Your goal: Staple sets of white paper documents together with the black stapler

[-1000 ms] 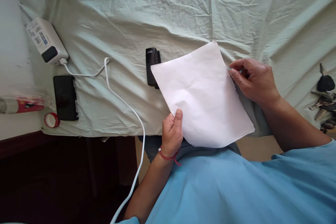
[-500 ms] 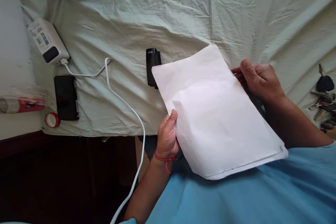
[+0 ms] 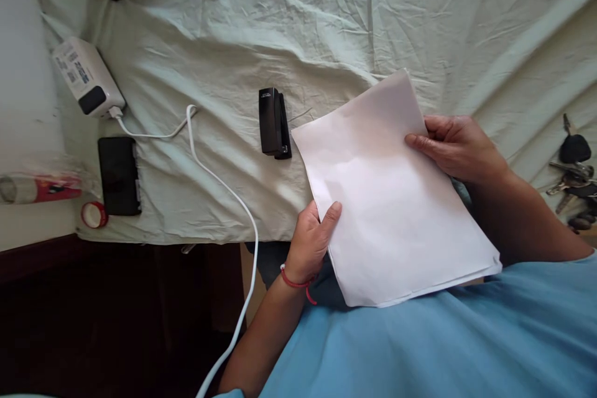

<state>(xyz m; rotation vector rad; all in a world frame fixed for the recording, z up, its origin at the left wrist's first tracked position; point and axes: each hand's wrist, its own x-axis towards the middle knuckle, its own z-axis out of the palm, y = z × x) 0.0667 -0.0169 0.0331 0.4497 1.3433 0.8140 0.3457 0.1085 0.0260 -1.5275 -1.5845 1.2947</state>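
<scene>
The stack of white paper lies tilted between both hands, its far corner over the pale green sheet and its near edge hanging past the bed's edge over the person's blue shirt. At the near right corner the sheets fan slightly apart. The sheet spreads wide and wrinkled beyond both hands, with bare cloth ahead of the paper. The right hand grips the paper's right edge, thumb on top and fingers curled under. The left hand pinches the left edge, thumb flat on the top sheet. A white cable curves left of the left hand and drops over the bed's edge. A black stapler stands just beyond the left hand, near the paper's far left corner without touching it. Keys lie right of the right hand, well apart.
</scene>
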